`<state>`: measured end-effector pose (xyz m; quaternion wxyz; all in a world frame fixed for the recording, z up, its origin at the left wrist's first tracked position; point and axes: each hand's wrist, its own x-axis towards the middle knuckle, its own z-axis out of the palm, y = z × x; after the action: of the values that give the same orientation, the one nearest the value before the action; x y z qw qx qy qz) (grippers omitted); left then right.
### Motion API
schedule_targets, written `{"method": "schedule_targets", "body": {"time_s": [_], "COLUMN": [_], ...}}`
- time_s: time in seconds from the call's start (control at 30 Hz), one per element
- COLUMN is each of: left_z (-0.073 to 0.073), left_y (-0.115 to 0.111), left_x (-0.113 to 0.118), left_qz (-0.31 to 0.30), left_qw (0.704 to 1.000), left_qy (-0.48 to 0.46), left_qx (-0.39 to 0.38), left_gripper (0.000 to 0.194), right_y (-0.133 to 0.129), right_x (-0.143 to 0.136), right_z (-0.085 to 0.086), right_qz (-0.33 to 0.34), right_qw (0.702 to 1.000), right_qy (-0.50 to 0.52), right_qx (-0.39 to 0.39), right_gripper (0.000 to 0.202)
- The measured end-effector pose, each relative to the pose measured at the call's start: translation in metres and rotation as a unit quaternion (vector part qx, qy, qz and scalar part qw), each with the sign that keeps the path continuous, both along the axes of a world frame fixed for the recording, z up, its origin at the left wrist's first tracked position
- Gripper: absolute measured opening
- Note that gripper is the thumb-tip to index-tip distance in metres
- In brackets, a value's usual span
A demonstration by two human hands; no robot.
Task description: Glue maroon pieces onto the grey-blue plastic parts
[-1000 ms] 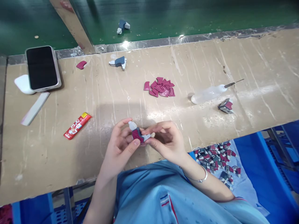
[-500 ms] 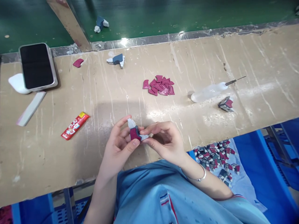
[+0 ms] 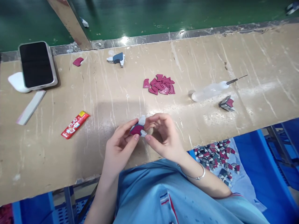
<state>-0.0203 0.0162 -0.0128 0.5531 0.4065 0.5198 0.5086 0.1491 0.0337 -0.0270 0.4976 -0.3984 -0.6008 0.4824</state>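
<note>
Over the front of the table, my left hand (image 3: pixel 121 141) pinches a small plastic toy part (image 3: pixel 137 130) with a maroon panel, a blue-grey body and white ends. Its thumb presses on the maroon side. My right hand (image 3: pixel 164 137) is curled at the part's right side, its thumb at the lower white end and its fingertips by the upper one. Beyond the hands lies a pile of maroon plastic panels (image 3: pixel 163 85). A clear squeeze bottle with a needle tip (image 3: pixel 209 92) rests to the right, beside an assembled grey, white and maroon part (image 3: pixel 227 103).
A blue-grey and white part (image 3: pixel 117 58) and a single maroon panel (image 3: pixel 78 61) lie toward the back. At left are a phone (image 3: pixel 37 65) and a red packet (image 3: pixel 75 125). A blue bin (image 3: pixel 268 174) below holds many parts. A green surface (image 3: pixel 163 17) runs behind.
The held part has turned clockwise, so its long white end points up and to the right. On the green surface, one part has shifted left behind the post and another shows at far right.
</note>
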Motion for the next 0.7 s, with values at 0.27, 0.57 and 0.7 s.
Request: {"method": "schedule_targets", "body": {"time_s": [0.27, 0.57, 0.7], "left_z": [-0.003, -0.002, -0.002], "left_y": [-0.001, -0.002, -0.004], "left_x": [0.004, 0.008, 0.012], "left_qz": [0.02, 0.045, 0.06], "left_qw": [0.998, 0.997, 0.993], "left_qy": [0.034, 0.044, 0.098], "left_qx": [0.042, 0.039, 0.037], "left_gripper": [0.033, 0.031, 0.036], "right_y": [0.005, 0.005, 0.006], "right_x": [-0.006, -0.009, -0.012], "right_z": [0.0, -0.001, -0.002], "right_qz": [0.029, 0.027, 0.017], "right_qw": [0.998, 0.998, 0.997], "right_qy": [0.023, 0.021, 0.017], "right_qx": [-0.056, -0.061, -0.066], "right_gripper": [0.046, 0.045, 0.049]}}
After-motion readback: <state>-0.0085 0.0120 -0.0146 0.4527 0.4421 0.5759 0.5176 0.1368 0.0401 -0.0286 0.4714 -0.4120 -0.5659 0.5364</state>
